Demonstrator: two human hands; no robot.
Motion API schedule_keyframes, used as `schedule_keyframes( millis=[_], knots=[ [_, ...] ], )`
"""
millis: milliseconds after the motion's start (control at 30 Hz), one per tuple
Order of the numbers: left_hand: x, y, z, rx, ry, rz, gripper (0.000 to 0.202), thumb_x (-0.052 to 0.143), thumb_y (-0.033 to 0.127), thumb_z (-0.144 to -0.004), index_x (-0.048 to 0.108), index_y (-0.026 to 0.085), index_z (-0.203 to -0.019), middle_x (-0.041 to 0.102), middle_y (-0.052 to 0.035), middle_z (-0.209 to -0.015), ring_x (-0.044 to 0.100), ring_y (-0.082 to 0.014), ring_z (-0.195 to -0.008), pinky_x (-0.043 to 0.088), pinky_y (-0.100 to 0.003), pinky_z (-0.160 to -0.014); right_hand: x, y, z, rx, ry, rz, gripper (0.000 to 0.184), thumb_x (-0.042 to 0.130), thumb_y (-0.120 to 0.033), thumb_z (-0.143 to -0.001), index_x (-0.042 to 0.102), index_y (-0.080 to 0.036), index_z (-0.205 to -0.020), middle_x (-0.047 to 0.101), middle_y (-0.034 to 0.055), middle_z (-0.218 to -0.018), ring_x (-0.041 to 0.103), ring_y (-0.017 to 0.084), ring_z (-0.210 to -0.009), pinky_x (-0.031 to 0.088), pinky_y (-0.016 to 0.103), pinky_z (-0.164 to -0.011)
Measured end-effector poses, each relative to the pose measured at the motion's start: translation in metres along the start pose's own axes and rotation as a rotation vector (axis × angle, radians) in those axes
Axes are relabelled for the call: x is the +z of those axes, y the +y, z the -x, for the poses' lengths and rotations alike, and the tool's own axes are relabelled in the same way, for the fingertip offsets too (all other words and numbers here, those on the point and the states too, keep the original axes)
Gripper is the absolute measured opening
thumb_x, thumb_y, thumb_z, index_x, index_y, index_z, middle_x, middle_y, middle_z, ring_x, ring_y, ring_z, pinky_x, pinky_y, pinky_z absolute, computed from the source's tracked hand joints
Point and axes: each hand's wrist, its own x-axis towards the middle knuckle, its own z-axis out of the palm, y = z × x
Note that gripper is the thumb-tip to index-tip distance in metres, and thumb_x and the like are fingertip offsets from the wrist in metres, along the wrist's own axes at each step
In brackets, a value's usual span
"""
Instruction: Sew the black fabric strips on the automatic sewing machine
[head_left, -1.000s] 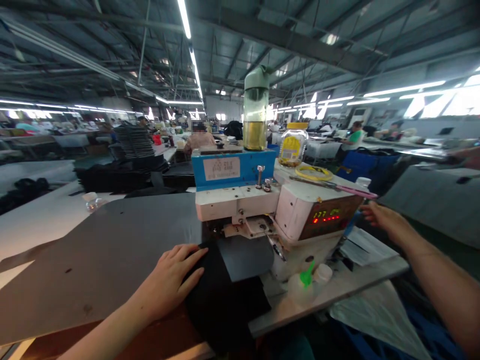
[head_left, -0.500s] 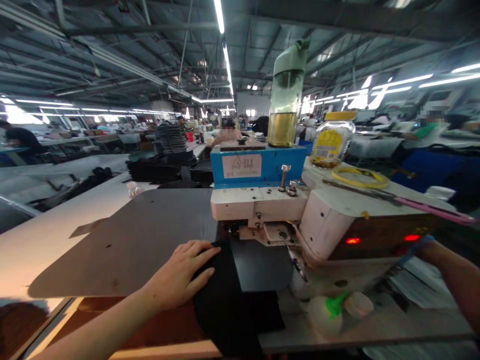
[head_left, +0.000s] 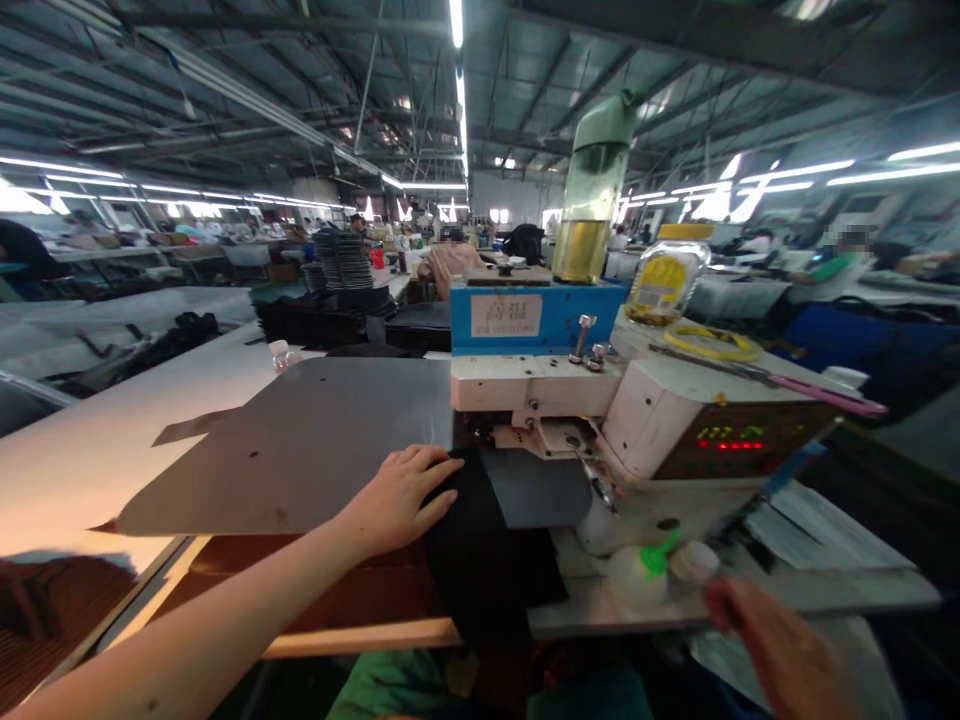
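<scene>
My left hand [head_left: 397, 497] lies flat with fingers stretched out on the left edge of a black fabric piece [head_left: 487, 550] that runs under the head of a white and blue machine [head_left: 600, 400]. The machine's panel [head_left: 731, 440] shows red and green lit digits. My right hand [head_left: 780, 655] is low at the right, near the table's front edge, blurred by motion, close to a small white bottle with a green cap [head_left: 645, 570]. Its fingers cannot be made out.
A dark grey flat board [head_left: 300, 450] covers the table left of the machine. On the machine stand a tall green-topped drink bottle [head_left: 589, 200], a yellow-lidded jar [head_left: 664, 275] and a yellow ring [head_left: 709, 342]. Papers [head_left: 817, 535] lie at right. Other people work at distant tables.
My right hand has come back from the machine's right side down to the table's front edge. The left hand stays on the black fabric. The view has shifted a little.
</scene>
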Motion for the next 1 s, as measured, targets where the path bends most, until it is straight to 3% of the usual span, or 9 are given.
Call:
schedule_keyframes(
  millis=[67, 167, 233, 367, 467, 567, 800, 1000],
  knots=[
    [0.001, -0.001, 0.000, 0.005, 0.008, -0.005, 0.038, 0.035, 0.037, -0.087, 0.046, 0.026, -0.122, 0.047, -0.0059, -0.120, 0.040, -0.0213, -0.110, 0.033, -0.037, -0.092, 0.043, -0.050, 0.026, -0.083, -0.293, -0.068, 0.034, 0.042, -0.055, -0.074, 0.066, -0.031, -0.076, 0.067, 0.0075, -0.081, 0.063, 0.023, -0.079, 0.050, 0.035, -0.070],
    [0.003, -0.002, 0.001, 0.009, 0.021, -0.016, 0.039, 0.035, 0.038, -0.087, 0.046, 0.026, -0.122, 0.048, -0.0063, -0.120, 0.041, -0.0216, -0.109, 0.034, -0.037, -0.091, 0.096, -0.106, 0.042, -0.214, -0.407, -0.167, 0.037, 0.039, -0.046, -0.081, 0.062, -0.025, -0.099, 0.065, 0.0070, -0.099, 0.059, 0.022, -0.094, 0.047, 0.034, -0.083],
    [0.003, -0.002, 0.002, 0.011, 0.030, -0.022, 0.039, 0.035, 0.039, -0.087, 0.046, 0.026, -0.122, 0.048, -0.0063, -0.120, 0.041, -0.0218, -0.109, 0.034, -0.037, -0.090, 0.115, -0.129, 0.044, -0.249, -0.461, -0.139, 0.035, 0.039, -0.042, -0.083, 0.061, -0.023, -0.101, 0.065, 0.0059, -0.100, 0.059, 0.020, -0.094, 0.047, 0.032, -0.082],
    [0.004, -0.004, 0.003, 0.030, 0.045, -0.024, 0.039, 0.035, 0.040, -0.087, 0.046, 0.026, -0.122, 0.049, -0.0055, -0.118, 0.042, -0.0220, -0.107, 0.036, -0.037, -0.088, 0.119, -0.164, 0.037, -0.293, -0.501, -0.097, 0.032, 0.038, -0.041, -0.085, 0.062, -0.021, -0.092, 0.067, 0.0018, -0.081, 0.061, 0.017, -0.075, 0.047, 0.025, -0.064],
    [0.004, -0.005, 0.003, 0.040, 0.054, -0.025, 0.039, 0.035, 0.040, -0.087, 0.046, 0.026, -0.122, 0.049, -0.0055, -0.117, 0.042, -0.0223, -0.106, 0.036, -0.037, -0.086, 0.114, -0.188, 0.021, -0.333, -0.448, -0.053, 0.030, 0.045, -0.037, -0.082, 0.062, -0.019, -0.098, 0.068, 0.0029, -0.087, 0.061, 0.017, -0.080, 0.047, 0.026, -0.071],
    [0.004, -0.004, 0.003, 0.029, 0.051, -0.029, 0.040, 0.034, 0.041, -0.087, 0.046, 0.025, -0.122, 0.049, -0.0065, -0.116, 0.043, -0.0227, -0.104, 0.036, -0.037, -0.085, 0.123, -0.205, -0.002, -0.392, -0.444, 0.063, 0.026, 0.051, -0.028, -0.079, 0.064, -0.017, -0.098, 0.068, 0.0059, -0.095, 0.061, 0.019, -0.088, 0.045, 0.028, -0.079],
    [0.007, -0.004, -0.005, 0.015, 0.059, -0.060, 0.040, 0.035, 0.042, -0.086, 0.046, 0.025, -0.121, 0.050, -0.0063, -0.113, 0.045, -0.0230, -0.101, 0.037, -0.036, -0.081, 0.161, -0.215, -0.038, -0.387, -0.417, 0.214, 0.025, 0.049, -0.021, -0.079, 0.065, -0.017, -0.098, 0.067, 0.0070, -0.098, 0.061, 0.019, -0.090, 0.046, 0.028, -0.080],
    [0.011, -0.005, -0.012, 0.008, 0.072, -0.084, 0.039, 0.035, 0.042, -0.086, 0.048, 0.024, -0.118, 0.050, -0.0066, -0.112, 0.045, -0.0238, -0.101, 0.037, -0.037, -0.079, 0.168, -0.218, -0.037, -0.442, -0.298, 0.342, 0.025, 0.047, -0.020, -0.081, 0.064, -0.018, -0.099, 0.066, 0.0080, -0.100, 0.059, 0.019, -0.097, 0.043, 0.027, -0.085]
  ],
)
